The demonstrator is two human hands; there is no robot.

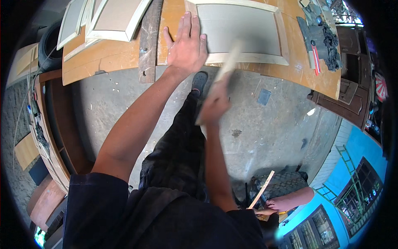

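My left hand (186, 52) lies flat with fingers spread, pressing on the left side of a wooden-framed panel (236, 27) with a grey inset. This panel rests near the front edge of an orange-brown worktable (112, 62). My right hand (216, 103) is closed around the pale wooden handle of a hammer (226, 66), raised just in front of the table edge. Motion smears the hammer, and its dark head shows only as a blur over the panel's lower right.
Other framed panels (118, 16) lie stacked at the left, beside a worn wooden board (148, 45). Tools and dark cloth (329, 47) crowd the table's right end. Behind me at lower right, another person's hand (265, 211) is near a wooden strip (262, 189). A brown cabinet (62, 120) stands left.
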